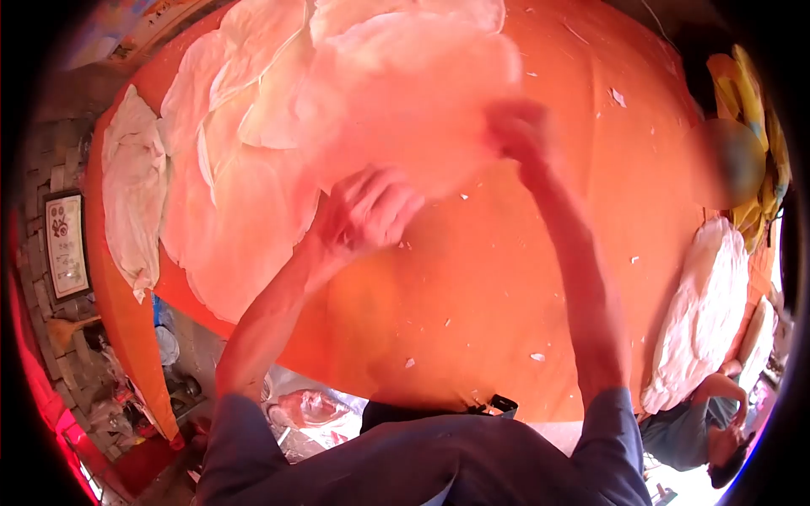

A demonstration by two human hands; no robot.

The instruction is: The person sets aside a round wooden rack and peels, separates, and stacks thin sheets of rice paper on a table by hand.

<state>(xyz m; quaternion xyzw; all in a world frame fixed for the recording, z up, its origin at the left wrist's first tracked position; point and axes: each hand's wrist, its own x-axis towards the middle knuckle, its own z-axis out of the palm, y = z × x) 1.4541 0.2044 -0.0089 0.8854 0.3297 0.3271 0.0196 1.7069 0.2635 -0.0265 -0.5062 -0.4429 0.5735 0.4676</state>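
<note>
Fingers of the left hand (pixel 371 209) are curled in, seemingly pinched on the near edge of a pale sheet (pixel 413 105). The right hand (pixel 519 131) is at its right edge, but too blurred; can't tell if it's gripped. The sheet's spread between both hands, probably so no folds are made, at the far side of the orange table (pixel 506 295). Other sheets (pixel 240 228) are overlapped on the left, likely to save room. A pile (pixel 700 312) is set at the right edge, maybe out of the way.
</note>
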